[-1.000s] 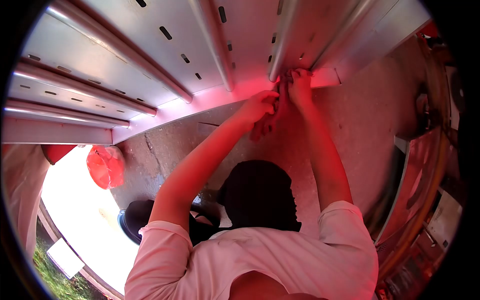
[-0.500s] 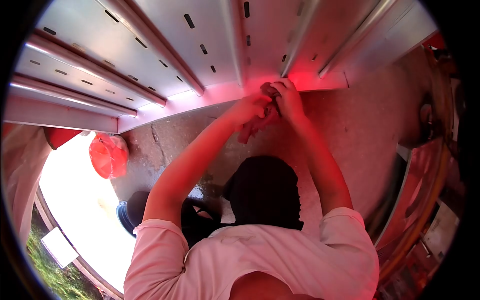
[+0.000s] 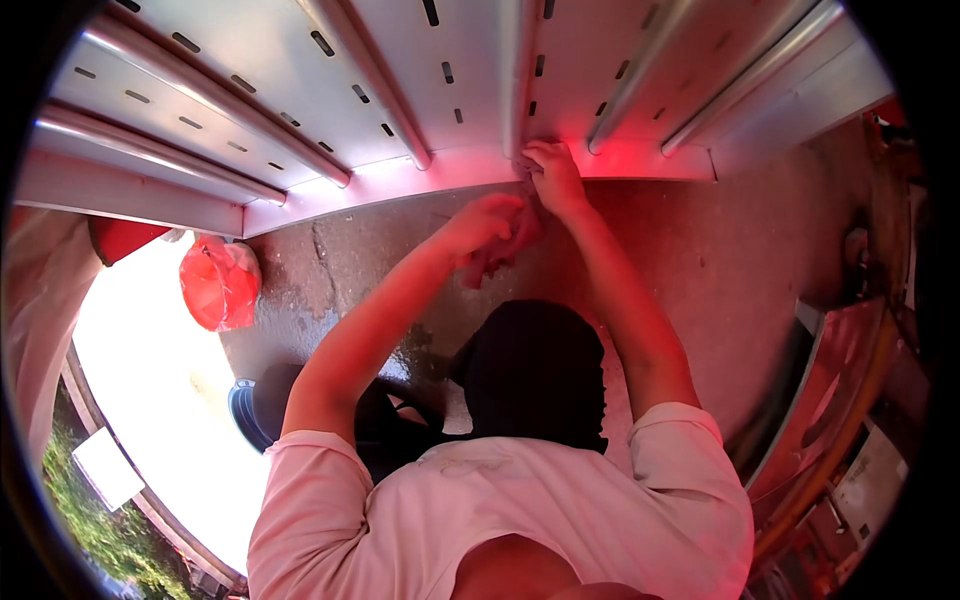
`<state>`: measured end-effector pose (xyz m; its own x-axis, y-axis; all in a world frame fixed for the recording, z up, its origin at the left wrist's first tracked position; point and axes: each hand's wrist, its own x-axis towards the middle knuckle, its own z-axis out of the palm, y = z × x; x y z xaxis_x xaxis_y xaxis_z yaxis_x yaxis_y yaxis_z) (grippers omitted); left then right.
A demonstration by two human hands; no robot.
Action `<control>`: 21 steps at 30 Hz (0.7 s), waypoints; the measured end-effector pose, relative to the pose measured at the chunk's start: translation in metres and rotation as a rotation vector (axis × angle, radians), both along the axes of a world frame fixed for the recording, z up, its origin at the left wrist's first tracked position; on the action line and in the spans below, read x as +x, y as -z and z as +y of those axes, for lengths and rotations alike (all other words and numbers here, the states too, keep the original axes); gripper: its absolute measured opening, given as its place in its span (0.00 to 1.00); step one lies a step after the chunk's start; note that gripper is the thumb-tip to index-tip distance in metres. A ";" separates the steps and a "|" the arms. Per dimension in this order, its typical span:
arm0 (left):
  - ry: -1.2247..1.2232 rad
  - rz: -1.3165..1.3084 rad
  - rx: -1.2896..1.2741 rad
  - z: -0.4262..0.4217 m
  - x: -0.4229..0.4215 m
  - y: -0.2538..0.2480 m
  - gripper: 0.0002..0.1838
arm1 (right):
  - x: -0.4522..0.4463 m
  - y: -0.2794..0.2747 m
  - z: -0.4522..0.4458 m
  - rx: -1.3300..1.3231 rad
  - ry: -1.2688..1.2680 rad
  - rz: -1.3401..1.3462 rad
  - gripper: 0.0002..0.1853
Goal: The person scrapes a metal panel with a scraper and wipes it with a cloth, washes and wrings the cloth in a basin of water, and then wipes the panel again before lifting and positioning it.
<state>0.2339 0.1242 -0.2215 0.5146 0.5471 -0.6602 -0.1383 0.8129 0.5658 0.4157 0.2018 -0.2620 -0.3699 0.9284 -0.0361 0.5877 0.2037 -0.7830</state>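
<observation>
While the light shirt (image 3: 480, 500) and its rolled sleeves fill the near edge of the view, a black-clothed leg (image 3: 535, 375) bulges up just beyond them, between the person's two bare forearms. Both arms reach forward, tinted strongly red by the light.

The left hand (image 3: 485, 222) is the nearer of the two, its fingers bent and blurred beside a loose, reddish cloth (image 3: 500, 255); whether they close on the fabric I cannot tell. The cloth hangs in folds over the floor, with its upper part running to the other hand. Farther out, the right hand (image 3: 557, 178) has its fingers curled, gripping that upper part at the edge of a pale metal frame, next to the end of a round bar (image 3: 515, 90).

Beneath the hands lies a concrete floor (image 3: 680, 250), wet and shiny in places on the left. Beyond the hands, the slotted metal panel (image 3: 475, 100) spreads across the top of the view, crossed by more bars. Off to the left, a red plastic bag (image 3: 218, 285) sits on the floor beside a glaring white patch, and past that grows some grass (image 3: 90, 515).
</observation>
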 end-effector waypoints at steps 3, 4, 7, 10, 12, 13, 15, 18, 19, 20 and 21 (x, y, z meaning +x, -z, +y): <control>-0.010 -0.007 0.085 -0.007 -0.005 0.000 0.30 | 0.038 0.005 0.006 -0.541 -0.232 0.307 0.10; 0.001 -0.018 0.058 -0.008 -0.008 -0.005 0.30 | 0.043 0.013 0.001 -0.457 -0.219 0.274 0.11; 0.022 -0.048 0.005 -0.011 -0.003 -0.022 0.30 | 0.025 0.012 -0.013 -0.181 0.039 0.277 0.13; 0.016 -0.032 0.034 -0.006 0.000 -0.022 0.30 | -0.007 0.014 -0.012 0.358 0.167 -0.011 0.12; -0.002 -0.038 0.048 -0.002 -0.002 -0.023 0.30 | 0.001 0.013 -0.011 0.146 0.007 0.048 0.11; -0.007 -0.017 0.055 -0.003 -0.003 -0.020 0.30 | 0.007 0.012 -0.009 0.041 -0.079 0.076 0.11; -0.012 0.021 0.068 -0.006 -0.007 -0.008 0.30 | 0.022 -0.005 -0.014 -0.256 -0.142 0.220 0.11; -0.040 -0.066 0.074 -0.008 -0.002 -0.006 0.30 | 0.030 0.003 -0.013 0.000 0.179 0.142 0.14; -0.066 -0.063 0.067 -0.006 0.001 -0.007 0.30 | 0.026 0.004 -0.013 0.121 0.207 0.021 0.15; -0.087 -0.058 0.063 0.000 0.005 -0.011 0.30 | 0.016 0.004 -0.014 0.244 0.240 -0.097 0.16; -0.101 -0.052 0.056 0.002 0.007 -0.014 0.29 | 0.005 0.003 -0.017 0.364 0.277 -0.217 0.18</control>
